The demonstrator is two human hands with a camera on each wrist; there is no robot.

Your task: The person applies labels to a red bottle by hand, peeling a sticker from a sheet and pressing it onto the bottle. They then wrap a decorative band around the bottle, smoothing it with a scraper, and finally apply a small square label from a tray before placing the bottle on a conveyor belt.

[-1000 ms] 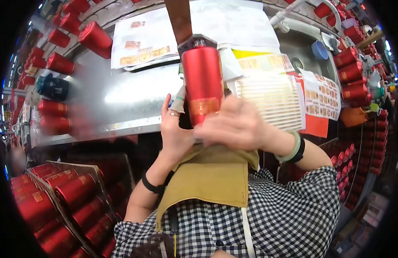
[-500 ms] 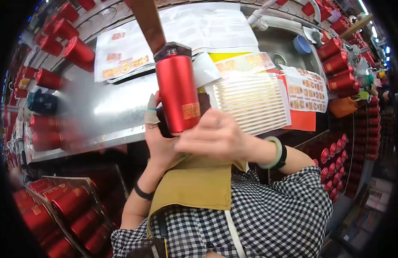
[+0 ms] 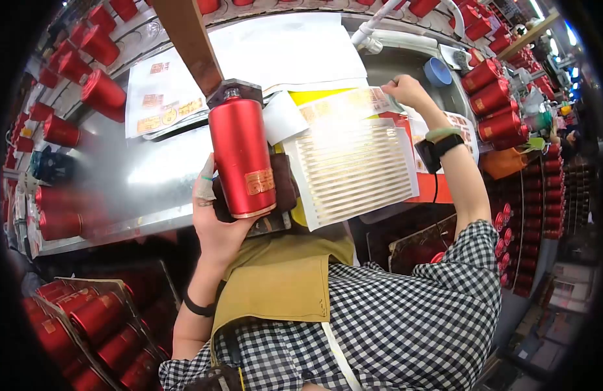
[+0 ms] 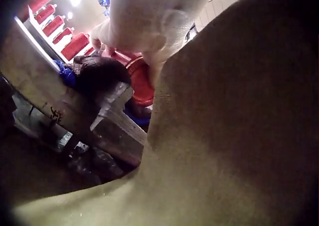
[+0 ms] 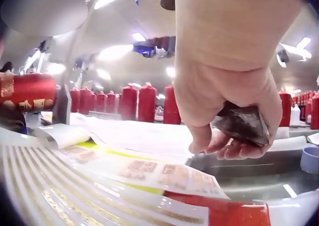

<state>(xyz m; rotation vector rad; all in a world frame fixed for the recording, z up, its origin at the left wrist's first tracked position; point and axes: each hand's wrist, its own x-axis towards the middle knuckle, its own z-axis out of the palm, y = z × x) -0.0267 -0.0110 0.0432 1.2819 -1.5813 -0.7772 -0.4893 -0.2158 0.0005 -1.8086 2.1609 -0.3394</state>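
A red metallic bottle (image 3: 239,143) leans in a dark holder, neck away from the person, with a gold-and-red label (image 3: 260,182) near its base. My left hand (image 3: 217,228) grips the bottle low on its left side, thumb at the base; one finger wears a pale cover. In the left wrist view the bottle's red base (image 4: 142,84) shows beside the palm. My right hand (image 3: 412,98) is over the printed label sheet's right end. In the right wrist view its fingers curl round a dark wedge-shaped piece (image 5: 242,125), whose kind I cannot tell.
A sheet of gold strips (image 3: 357,173) lies right of the bottle, above red paper. White printed sheets (image 3: 288,55) cover the metal table's (image 3: 165,163) back. A sink with a blue cup (image 3: 437,72) is at the right. Crated red bottles (image 3: 96,316) stand at lower left.
My right hand has left the bottle's base and moved right and forward over the label sheet. My left hand stays on the bottle. The head view has shifted, moving everything leftward.
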